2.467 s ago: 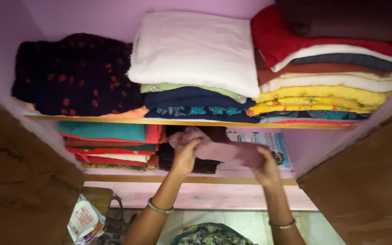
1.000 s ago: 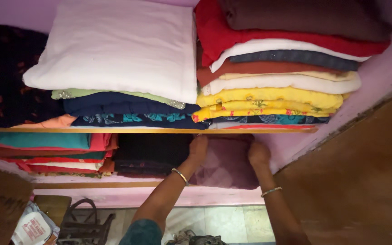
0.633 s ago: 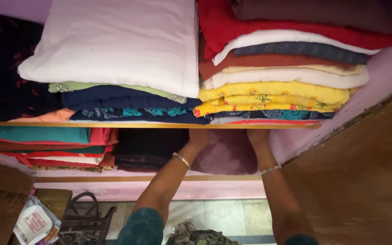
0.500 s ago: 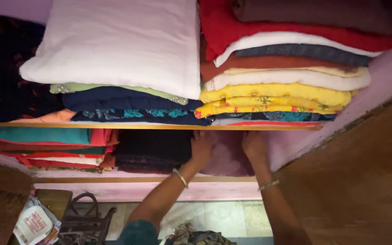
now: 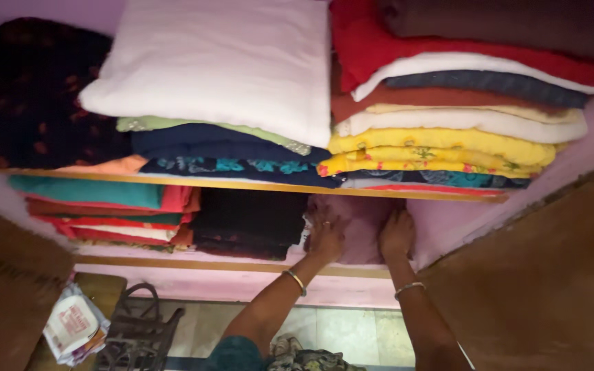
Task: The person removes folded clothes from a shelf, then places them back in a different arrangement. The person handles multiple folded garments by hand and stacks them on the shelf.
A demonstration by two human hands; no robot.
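My left hand (image 5: 326,237) and my right hand (image 5: 397,233) both press flat on a folded mauve cloth (image 5: 360,218) lying on the lower shelf (image 5: 242,264) of an open cupboard. The cloth sits at the right end of that shelf, beside a dark folded stack (image 5: 249,221). Each wrist wears a thin bangle. Fingers are spread on the cloth's front face; neither hand grips it.
The upper shelf (image 5: 242,184) carries a white pillow (image 5: 221,65) on dark folded clothes and a tall stack of red, white and yellow cloths (image 5: 448,124). Teal and red folded cloths (image 5: 104,209) lie lower left. Brown cupboard doors (image 5: 544,288) stand at both sides. A printed packet (image 5: 73,330) lies below left.
The mauve cloth was held in front of the lower shelf and now lies pushed in at its right end. Both hands followed it inward and rest flat against it.
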